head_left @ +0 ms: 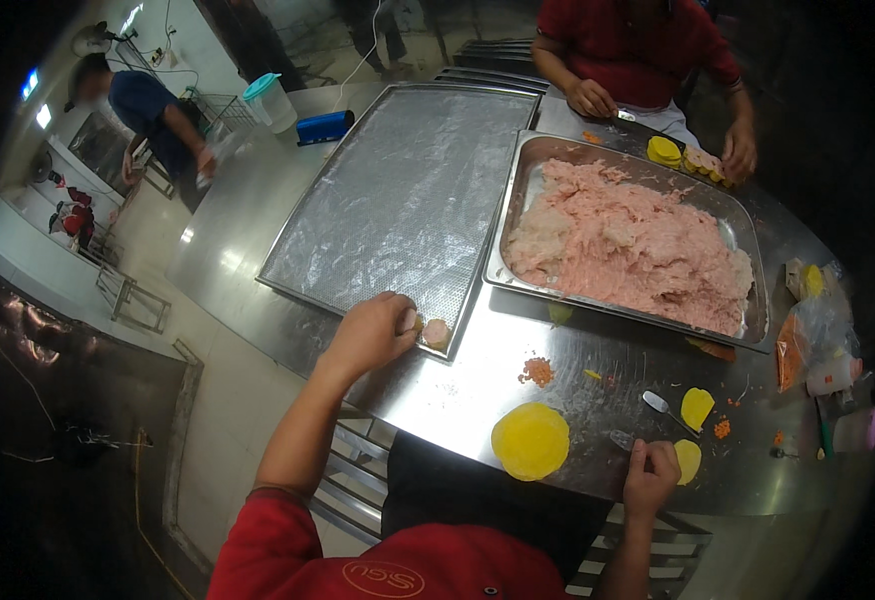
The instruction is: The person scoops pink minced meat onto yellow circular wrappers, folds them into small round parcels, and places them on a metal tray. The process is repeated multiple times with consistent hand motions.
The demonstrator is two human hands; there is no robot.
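Your head camera: single view, looks steeply down over your red shoulders onto steel table (478,395). Fisheye bends table edges, darkens rim. Your hands near, low in frame; coworker in red opposite you, top edge.

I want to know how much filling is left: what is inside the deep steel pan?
The deep steel pan holds a heap of pink minced filling over most of its floor; bare metal shows at the near-left and right ends. The floor beneath the heap is covered.

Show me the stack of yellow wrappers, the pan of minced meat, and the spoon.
Stack of yellow wrappers (530,441): head view, centre of top wrapper.
Pan of minced meat (528,176): head view, bare left wall.
Spoon (655,402): head view, on its bowl.
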